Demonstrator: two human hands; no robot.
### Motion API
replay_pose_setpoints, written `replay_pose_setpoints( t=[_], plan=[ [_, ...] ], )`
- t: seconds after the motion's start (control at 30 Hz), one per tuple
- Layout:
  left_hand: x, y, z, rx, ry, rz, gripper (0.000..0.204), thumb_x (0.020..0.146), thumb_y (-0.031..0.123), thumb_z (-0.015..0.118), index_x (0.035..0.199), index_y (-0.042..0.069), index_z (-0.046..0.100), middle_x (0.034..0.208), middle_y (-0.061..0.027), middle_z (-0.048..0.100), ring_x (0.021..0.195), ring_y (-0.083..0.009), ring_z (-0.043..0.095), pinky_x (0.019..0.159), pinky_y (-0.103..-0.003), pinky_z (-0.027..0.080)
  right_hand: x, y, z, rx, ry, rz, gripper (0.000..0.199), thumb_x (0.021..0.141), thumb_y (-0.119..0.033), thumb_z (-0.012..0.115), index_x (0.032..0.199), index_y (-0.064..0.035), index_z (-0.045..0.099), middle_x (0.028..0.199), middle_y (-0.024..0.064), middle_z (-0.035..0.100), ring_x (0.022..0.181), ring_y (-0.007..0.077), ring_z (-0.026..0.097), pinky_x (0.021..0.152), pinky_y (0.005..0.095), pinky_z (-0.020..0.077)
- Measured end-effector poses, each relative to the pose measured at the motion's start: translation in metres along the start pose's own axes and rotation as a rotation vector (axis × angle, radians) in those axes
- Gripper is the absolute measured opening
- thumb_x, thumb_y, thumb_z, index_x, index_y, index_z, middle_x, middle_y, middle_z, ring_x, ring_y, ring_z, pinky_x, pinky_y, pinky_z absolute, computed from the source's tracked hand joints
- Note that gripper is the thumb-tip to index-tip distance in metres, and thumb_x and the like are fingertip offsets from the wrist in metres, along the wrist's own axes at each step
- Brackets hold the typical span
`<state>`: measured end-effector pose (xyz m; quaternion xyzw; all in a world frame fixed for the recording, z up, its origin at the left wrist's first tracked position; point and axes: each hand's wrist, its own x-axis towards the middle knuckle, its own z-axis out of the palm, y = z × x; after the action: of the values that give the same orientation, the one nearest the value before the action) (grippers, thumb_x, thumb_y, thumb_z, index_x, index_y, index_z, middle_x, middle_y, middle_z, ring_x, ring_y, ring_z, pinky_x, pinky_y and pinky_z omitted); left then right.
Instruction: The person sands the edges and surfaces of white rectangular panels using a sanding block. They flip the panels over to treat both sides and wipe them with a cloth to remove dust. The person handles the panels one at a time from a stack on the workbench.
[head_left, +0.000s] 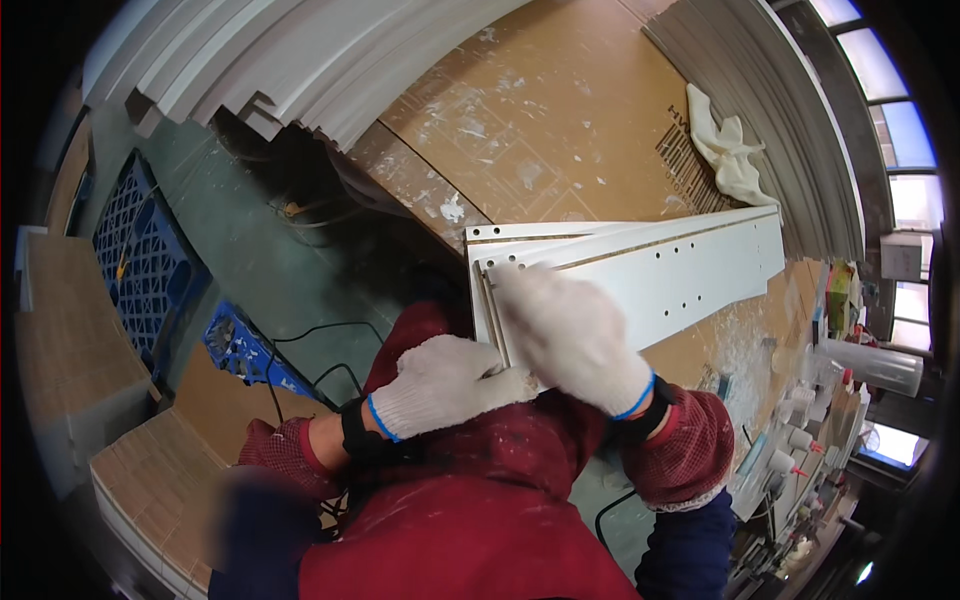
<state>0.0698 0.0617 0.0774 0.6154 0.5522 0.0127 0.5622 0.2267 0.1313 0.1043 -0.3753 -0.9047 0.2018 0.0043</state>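
Note:
A stack of long white panels point(650, 275) with small drilled holes and grooves lies slightly fanned out on the work surface in front of me. My left hand point(450, 385), in a white knit glove, is at the near left corner of the stack, thumb and fingers closed about the panel edge. Over the left end of the top panel is my right hand point(575, 340), gloved the same way. Motion blurs its fingers, and whether they hold anything is hidden.
Cardboard point(530, 120) spotted with white covers the work surface. White profiles point(300, 60) are stacked at far left, grey ones point(780, 110) at far right beside a white cloth point(725, 150). Bottles point(785, 460) crowd the right. A blue pallet point(150, 260) and cartons point(85, 310) stand left.

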Motion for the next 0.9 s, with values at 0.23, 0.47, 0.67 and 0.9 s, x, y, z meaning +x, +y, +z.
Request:
replay_pose_setpoints(
  t=[0.23,0.47,0.67,0.9],
  plan=[
    [0.003,-0.005,0.005,-0.016,0.085,0.045,0.069,0.086,0.069,0.047,0.075,0.003,0.068,0.069,-0.018,0.063,0.067,-0.034,0.065,0.062,-0.041,0.05,-0.012,0.013,-0.017,0.185,0.251,-0.073,0.02,0.08,-0.012,0.064,0.099,-0.0089,0.06,0.081,0.0109,0.06,0.072,0.029,0.064,0.064,0.0387,0.0518],
    [0.004,-0.004,0.002,-0.103,-0.015,-0.052,0.069,0.084,0.07,0.05,0.076,0.005,0.07,0.063,-0.0136,0.062,0.062,-0.0273,0.063,0.06,-0.037,0.049,-0.047,0.142,-0.049,-0.023,0.522,0.649,0.021,0.092,-0.016,0.056,0.109,-0.0065,0.063,0.103,0.0175,0.066,0.095,0.037,0.063,0.082,0.0408,0.0508],
    [0.004,0.001,-0.001,-0.209,-0.054,-0.157,0.057,0.084,0.059,0.059,0.077,0.004,0.072,0.063,-0.0061,0.066,0.06,-0.016,0.063,0.058,-0.03,0.049,-0.052,0.14,-0.029,-0.248,0.513,0.367,0.023,0.091,-0.017,0.054,0.108,-0.0044,0.062,0.092,0.0162,0.066,0.083,0.0339,0.064,0.073,0.0399,0.0518],
    [0.002,-0.066,0.033,0.237,0.271,0.237,0.04,0.082,0.045,0.068,0.083,0.005,0.072,0.083,-0.0102,0.071,0.077,-0.0167,0.067,0.065,-0.029,0.051,-0.021,-0.009,0.023,0.059,0.294,-0.407,0.016,0.083,-0.018,0.055,0.093,-0.0069,0.058,0.082,0.0066,0.057,0.078,0.0225,0.063,0.065,0.0319,0.0495]
  ],
)
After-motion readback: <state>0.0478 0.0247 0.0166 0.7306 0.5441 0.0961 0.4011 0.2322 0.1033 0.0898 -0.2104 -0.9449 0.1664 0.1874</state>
